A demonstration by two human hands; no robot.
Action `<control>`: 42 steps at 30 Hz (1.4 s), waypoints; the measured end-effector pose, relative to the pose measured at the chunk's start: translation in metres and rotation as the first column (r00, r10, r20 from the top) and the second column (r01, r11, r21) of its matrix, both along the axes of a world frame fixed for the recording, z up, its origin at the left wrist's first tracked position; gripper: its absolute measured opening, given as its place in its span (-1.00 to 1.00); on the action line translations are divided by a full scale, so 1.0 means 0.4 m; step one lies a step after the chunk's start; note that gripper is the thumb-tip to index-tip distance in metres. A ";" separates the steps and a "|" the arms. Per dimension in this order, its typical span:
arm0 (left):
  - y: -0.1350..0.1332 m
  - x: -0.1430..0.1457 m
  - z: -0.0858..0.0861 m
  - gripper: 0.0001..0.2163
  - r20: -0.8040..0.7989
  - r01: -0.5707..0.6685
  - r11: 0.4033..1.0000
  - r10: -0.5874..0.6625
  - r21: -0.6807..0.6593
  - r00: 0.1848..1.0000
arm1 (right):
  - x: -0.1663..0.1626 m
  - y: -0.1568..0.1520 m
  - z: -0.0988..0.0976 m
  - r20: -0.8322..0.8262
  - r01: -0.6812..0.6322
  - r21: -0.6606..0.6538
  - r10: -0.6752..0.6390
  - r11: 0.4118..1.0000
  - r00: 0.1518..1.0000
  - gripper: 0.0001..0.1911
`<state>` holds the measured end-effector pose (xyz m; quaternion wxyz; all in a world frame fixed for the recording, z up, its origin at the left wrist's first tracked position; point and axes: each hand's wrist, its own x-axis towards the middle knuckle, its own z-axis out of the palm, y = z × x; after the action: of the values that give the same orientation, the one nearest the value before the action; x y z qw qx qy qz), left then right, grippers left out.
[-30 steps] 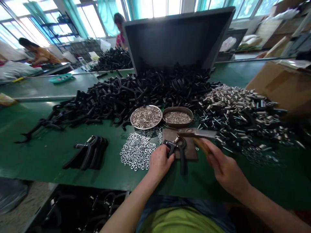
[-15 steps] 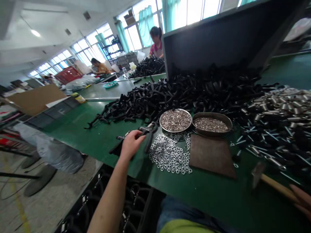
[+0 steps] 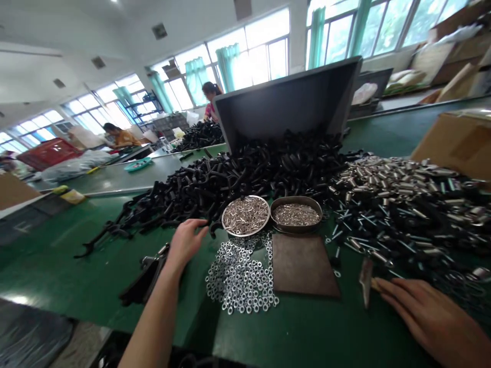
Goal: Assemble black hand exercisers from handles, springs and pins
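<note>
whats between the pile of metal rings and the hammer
In the head view: the flat brown plate, then, past its right edge, a loose metal ring and a small dark piece.

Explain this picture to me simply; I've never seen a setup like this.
There's no machine: these are a person's bare hands, seen by a camera worn on their head. On the green table lie a pile of black parts, silver rings, metal springs, a round dish and an oval tin of small metal pieces, and a flat brown plate. The left hand is open near the black pile, visibly holding nothing. The right hand covers a hammer's handle; how firmly, I can't tell.
</note>
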<state>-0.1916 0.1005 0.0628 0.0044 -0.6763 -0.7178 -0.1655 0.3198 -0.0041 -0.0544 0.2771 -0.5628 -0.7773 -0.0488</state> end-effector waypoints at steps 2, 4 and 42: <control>0.106 0.153 -0.008 -0.75 0.091 0.195 0.980 -0.191 -0.036 0.977 | -0.035 0.019 0.028 0.094 -0.073 0.023 0.071 0.997 0.993 -0.67; 0.211 0.294 -0.025 -0.78 0.108 0.284 0.957 -0.277 -0.056 0.955 | -0.064 0.035 0.050 0.135 -0.109 0.051 0.101 0.993 0.986 -0.68; -0.136 0.353 -0.102 -0.70 0.808 0.120 0.981 0.051 -0.149 0.587 | -0.108 0.238 0.159 0.079 0.227 -0.481 -0.216 0.847 0.973 -0.67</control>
<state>-0.0503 0.0460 0.0221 -0.3891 -0.5382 -0.6402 -0.3862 0.2765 0.0910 0.0094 0.1106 -0.6995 -0.6973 0.1105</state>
